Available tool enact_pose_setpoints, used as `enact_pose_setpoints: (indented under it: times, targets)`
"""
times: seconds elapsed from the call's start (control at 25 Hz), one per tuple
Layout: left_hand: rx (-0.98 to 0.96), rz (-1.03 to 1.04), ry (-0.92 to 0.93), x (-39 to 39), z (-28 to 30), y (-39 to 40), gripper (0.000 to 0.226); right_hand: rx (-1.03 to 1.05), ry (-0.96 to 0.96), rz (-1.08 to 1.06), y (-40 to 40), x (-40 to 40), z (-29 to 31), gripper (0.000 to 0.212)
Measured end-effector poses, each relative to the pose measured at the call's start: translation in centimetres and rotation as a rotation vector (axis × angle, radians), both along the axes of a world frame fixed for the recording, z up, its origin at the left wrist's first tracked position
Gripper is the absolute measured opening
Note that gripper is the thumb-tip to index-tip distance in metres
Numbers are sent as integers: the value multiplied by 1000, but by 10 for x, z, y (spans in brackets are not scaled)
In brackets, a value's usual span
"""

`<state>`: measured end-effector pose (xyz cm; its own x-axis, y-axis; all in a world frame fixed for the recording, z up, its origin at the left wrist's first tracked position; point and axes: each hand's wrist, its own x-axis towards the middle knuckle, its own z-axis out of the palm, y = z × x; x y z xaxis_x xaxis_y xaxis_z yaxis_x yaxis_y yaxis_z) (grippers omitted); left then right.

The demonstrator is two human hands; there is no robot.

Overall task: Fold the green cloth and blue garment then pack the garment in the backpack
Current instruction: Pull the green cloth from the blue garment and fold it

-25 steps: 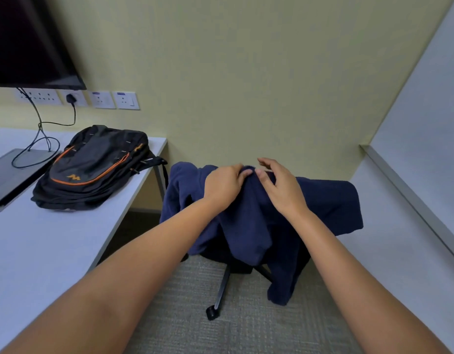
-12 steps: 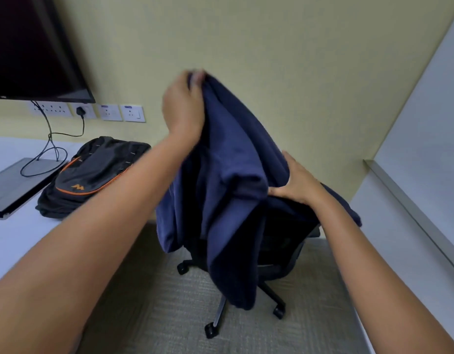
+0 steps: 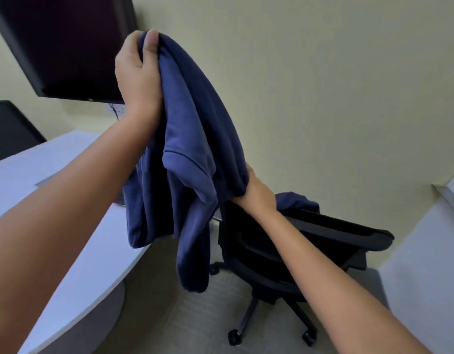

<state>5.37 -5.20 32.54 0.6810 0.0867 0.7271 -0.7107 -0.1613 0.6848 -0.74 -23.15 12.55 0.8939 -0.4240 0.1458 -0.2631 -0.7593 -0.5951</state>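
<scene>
The blue garment (image 3: 192,149) hangs in the air in loose folds. My left hand (image 3: 137,72) grips its top edge, raised high in front of the dark monitor. Lower and to the right, my right hand (image 3: 259,192) holds another part of the garment, its fingers mostly hidden behind the cloth. A tail of the garment (image 3: 297,203) still lies over the back of the black office chair (image 3: 323,241). The backpack and the green cloth are out of sight.
A white desk (image 3: 67,226) runs along the left, with a dark monitor (image 3: 67,47) above it and wall sockets (image 3: 117,109) behind. A white ledge (image 3: 425,251) stands at the right. Grey carpet (image 3: 195,315) lies below the chair.
My left hand has lifted the garment higher and off most of the chair. My right hand has stayed low on the cloth. The view has swung, and the backpack has left the frame.
</scene>
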Motion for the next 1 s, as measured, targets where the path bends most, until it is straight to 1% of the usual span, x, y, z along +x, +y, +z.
enact_pose_setpoints:
  times: [0.08,0.16,0.2,0.32,0.36,0.4,0.48,0.52,0.56,0.6,0.68,0.8,0.88,1.0]
  targets:
    - [-13,69,58,5,-8,21,30,-76,81,-105,-13,14,6,44]
    - [-54,160,130,17,-18,43,32,-35,91,-152,-29,23,22,34]
    - [-72,194,164,24,-23,53,33,29,66,-149,-31,26,34,30]
    - [-116,287,279,39,-39,76,29,275,15,-17,-23,36,63,10]
    - [-129,304,311,43,-43,80,27,372,-17,24,-17,34,75,15]
    - [-132,309,339,47,-43,83,26,527,-65,55,-13,31,83,17]
    - [-126,286,355,51,-50,91,25,979,-137,141,-6,25,93,17]
    - [-114,267,373,52,-55,92,24,1174,-141,192,-7,22,97,20]
    - [-140,347,373,61,-60,114,24,1308,-67,250,15,35,101,23]
    - [-172,446,391,70,-64,147,27,1358,17,296,49,60,106,26]
    - [-176,428,420,78,-72,150,35,1371,3,314,56,65,112,28]
    - [-260,420,490,84,-80,152,37,1396,-17,350,66,82,109,26]
    - [-303,453,569,101,-97,179,38,1417,6,382,92,100,103,23]
    - [-351,458,619,125,-114,221,40,1426,35,433,127,132,101,16]
